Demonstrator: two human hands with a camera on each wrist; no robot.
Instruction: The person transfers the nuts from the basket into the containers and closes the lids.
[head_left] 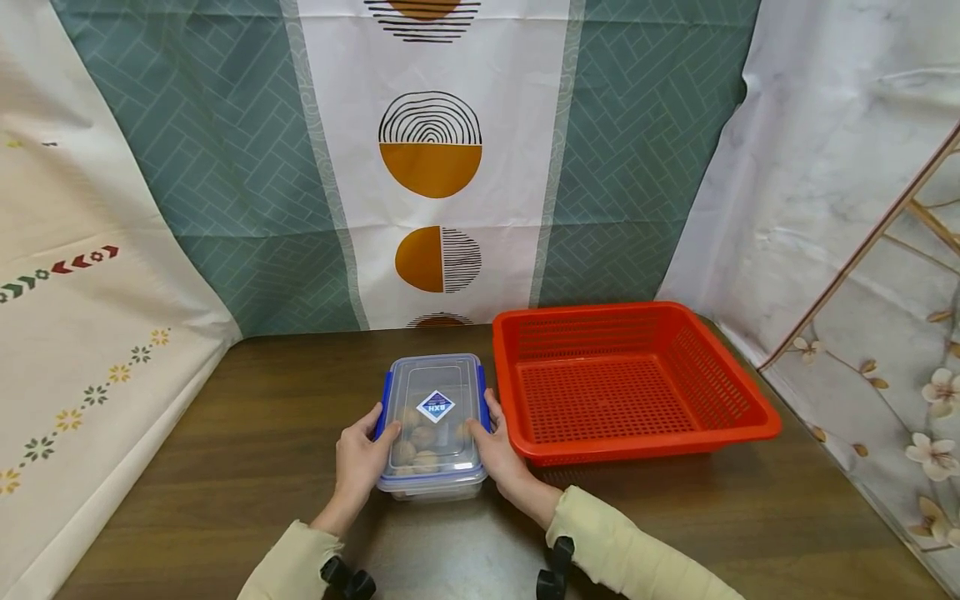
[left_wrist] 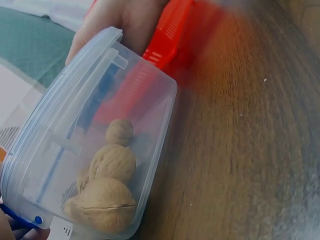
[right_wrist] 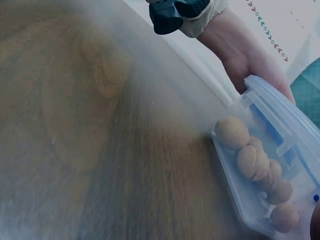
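A clear plastic food container [head_left: 442, 372] with a lid and blue side clips is held between both hands in the head view. Several walnuts [left_wrist: 107, 205] lie inside it, seen through the wall in both wrist views. My left hand [head_left: 360, 461] grips its left side, thumb over the lid's edge. On the opposite side my right hand [head_left: 504, 457] holds it the same way, fingers along the blue clip. A blue and white diamond label [head_left: 436, 407] sits on the lid. The lid is on, and the container's base is close over the table.
A red plastic basket [head_left: 637, 436] with a mesh bottom stands to the right, its near left edge close to my right hand. The brown wooden table [head_left: 247, 433] runs back to a patterned curtain [head_left: 247, 167]. Light cloths [head_left: 112, 317] hang at the sides.
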